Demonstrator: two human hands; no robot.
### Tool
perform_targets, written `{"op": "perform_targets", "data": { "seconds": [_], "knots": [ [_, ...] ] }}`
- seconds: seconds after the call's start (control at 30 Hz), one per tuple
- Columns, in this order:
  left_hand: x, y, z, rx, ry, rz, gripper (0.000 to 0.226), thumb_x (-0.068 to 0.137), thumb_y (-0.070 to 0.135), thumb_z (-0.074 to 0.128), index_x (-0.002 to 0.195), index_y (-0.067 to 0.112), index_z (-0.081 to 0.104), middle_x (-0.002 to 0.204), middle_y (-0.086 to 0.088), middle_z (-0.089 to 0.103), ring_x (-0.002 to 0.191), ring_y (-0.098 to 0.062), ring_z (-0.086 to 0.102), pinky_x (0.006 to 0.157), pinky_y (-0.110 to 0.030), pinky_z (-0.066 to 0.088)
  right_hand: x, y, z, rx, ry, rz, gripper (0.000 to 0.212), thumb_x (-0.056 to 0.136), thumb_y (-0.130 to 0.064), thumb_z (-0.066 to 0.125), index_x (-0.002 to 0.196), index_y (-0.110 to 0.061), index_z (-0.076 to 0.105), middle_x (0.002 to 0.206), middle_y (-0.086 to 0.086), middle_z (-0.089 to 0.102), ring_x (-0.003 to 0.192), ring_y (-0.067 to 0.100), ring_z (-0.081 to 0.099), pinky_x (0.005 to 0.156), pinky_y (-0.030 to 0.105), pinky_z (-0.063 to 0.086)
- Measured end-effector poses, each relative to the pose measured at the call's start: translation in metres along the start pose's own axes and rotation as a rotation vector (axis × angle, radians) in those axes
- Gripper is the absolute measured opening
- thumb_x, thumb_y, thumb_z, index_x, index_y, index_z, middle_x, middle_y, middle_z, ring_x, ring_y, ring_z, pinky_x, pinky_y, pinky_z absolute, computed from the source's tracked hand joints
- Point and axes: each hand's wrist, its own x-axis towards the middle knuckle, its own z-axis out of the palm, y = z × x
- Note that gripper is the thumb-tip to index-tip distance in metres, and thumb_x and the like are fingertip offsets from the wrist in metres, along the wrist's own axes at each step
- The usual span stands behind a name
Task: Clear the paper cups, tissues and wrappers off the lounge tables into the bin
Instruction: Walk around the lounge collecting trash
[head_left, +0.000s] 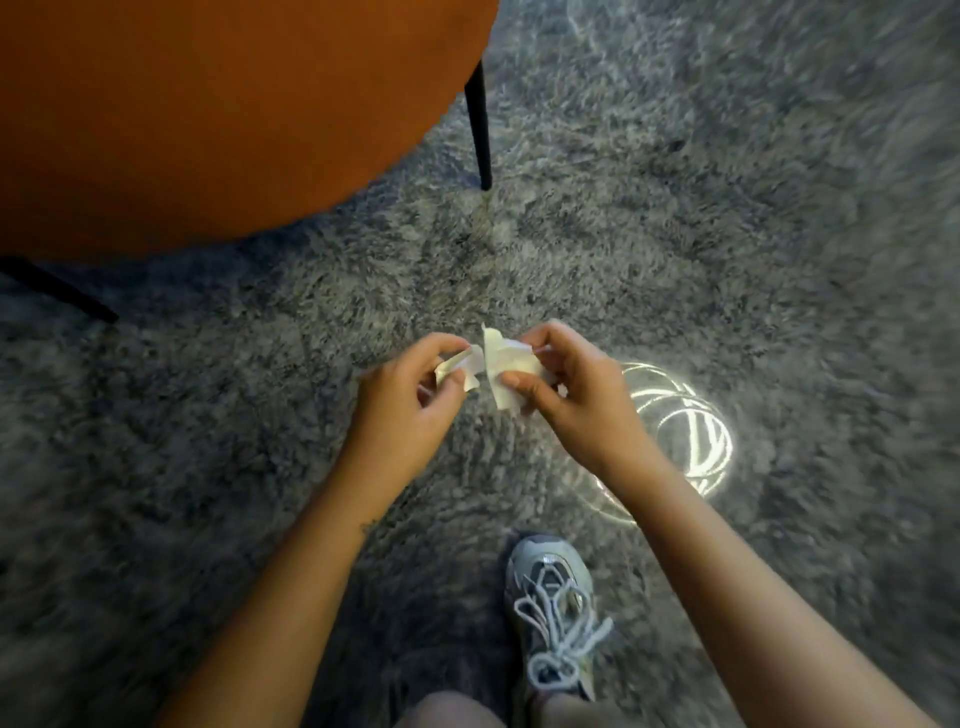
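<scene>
Shaggy grey rug (675, 234), crumpled tissue (498, 364) pinched between left hand (415, 395), right hand (566, 384)

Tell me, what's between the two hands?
White crumpled tissue, pinched by the left hand and the right hand above the grey rug. The head view shows it; one piece or two, I cannot tell.

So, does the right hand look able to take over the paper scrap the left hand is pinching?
Probably yes: the right hand, itself pinching white paper, sits right beside the left hand and its scrap, nothing between them.
</scene>
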Motion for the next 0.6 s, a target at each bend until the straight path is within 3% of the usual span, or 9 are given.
{"op": "perform_targets", "data": {
  "seconds": [0.13, 0.23, 0.3, 0.4, 0.47, 0.53, 0.6],
  "knots": [
    [-0.031, 0.115, -0.027, -0.024, -0.084, 0.039, 0.023, 0.079, 0.021, 0.048, 0.097, 0.025, 0.062, 0.08, 0.008, 0.065, 0.074, -0.022, 0.064, 0.066, -0.046, 0.052, -0.042, -0.094, -0.056, 0.031, 0.021, 0.021, 0.013, 0.091, -0.001, 0.051, 0.09, -0.013, 0.049, 0.074, 0.016, 0.062, 0.059, 0.02, 0.055, 0.061, 0.037, 0.045],
    [-0.063, 0.209, -0.049, -0.076, -0.198, 0.059, 0.03, 0.077, 0.02, 0.049, 0.103, 0.018, 0.064, 0.083, -0.002, 0.067, 0.075, -0.028, 0.062, 0.067, -0.048, 0.051, -0.083, -0.172, -0.102, 0.058, 0.062, 0.047, 0.026, 0.091, 0.002, 0.049, 0.086, -0.022, 0.041, 0.075, 0.02, 0.061, 0.056, 0.023, 0.055, 0.058, 0.038, 0.046],
    [-0.088, 0.272, -0.064, -0.093, -0.277, 0.105, 0.03, 0.079, 0.024, 0.051, 0.106, 0.021, 0.064, 0.083, -0.001, 0.067, 0.073, -0.026, 0.061, 0.064, -0.042, 0.048, -0.117, -0.224, -0.132, 0.087, 0.092, 0.05, 0.027, 0.091, 0.002, 0.049, 0.086, -0.022, 0.038, 0.071, 0.016, 0.059, 0.054, 0.021, 0.053, 0.055, 0.031, 0.045],
    [-0.128, 0.355, -0.078, -0.032, -0.329, 0.23, 0.025, 0.088, 0.036, 0.049, 0.101, 0.022, 0.064, 0.07, 0.006, 0.063, 0.054, -0.009, 0.054, 0.048, -0.027, 0.041, -0.174, -0.291, -0.168, 0.094, 0.16, 0.053, 0.02, 0.091, 0.003, 0.049, 0.09, -0.013, 0.037, 0.061, 0.003, 0.055, 0.051, 0.019, 0.051, 0.054, 0.023, 0.042],
    [-0.155, 0.4, -0.079, 0.038, -0.367, 0.284, 0.024, 0.091, 0.042, 0.053, 0.095, 0.022, 0.064, 0.066, 0.0, 0.061, 0.048, -0.014, 0.05, 0.044, -0.033, 0.038, -0.214, -0.326, -0.19, 0.101, 0.238, 0.054, 0.017, 0.091, 0.0, 0.05, 0.093, -0.011, 0.036, 0.06, 0.002, 0.055, 0.051, 0.016, 0.052, 0.054, 0.019, 0.042],
    [-0.178, 0.438, -0.071, 0.071, -0.419, 0.327, 0.024, 0.089, 0.042, 0.055, 0.091, 0.02, 0.065, 0.067, -0.007, 0.06, 0.055, -0.025, 0.052, 0.049, -0.036, 0.04, -0.253, -0.348, -0.211, 0.119, 0.311, 0.064, 0.016, 0.092, -0.007, 0.052, 0.097, -0.012, 0.037, 0.064, 0.003, 0.056, 0.053, 0.013, 0.053, 0.056, 0.019, 0.043],
    [-0.199, 0.474, -0.056, 0.078, -0.464, 0.393, 0.028, 0.086, 0.043, 0.052, 0.09, 0.019, 0.065, 0.066, -0.01, 0.058, 0.058, -0.026, 0.05, 0.048, -0.028, 0.036, -0.29, -0.357, -0.233, 0.116, 0.413, 0.091, 0.021, 0.092, -0.015, 0.055, 0.105, -0.013, 0.04, 0.075, -0.005, 0.056, 0.062, 0.006, 0.054, 0.062, 0.02, 0.044]
  ]
}}
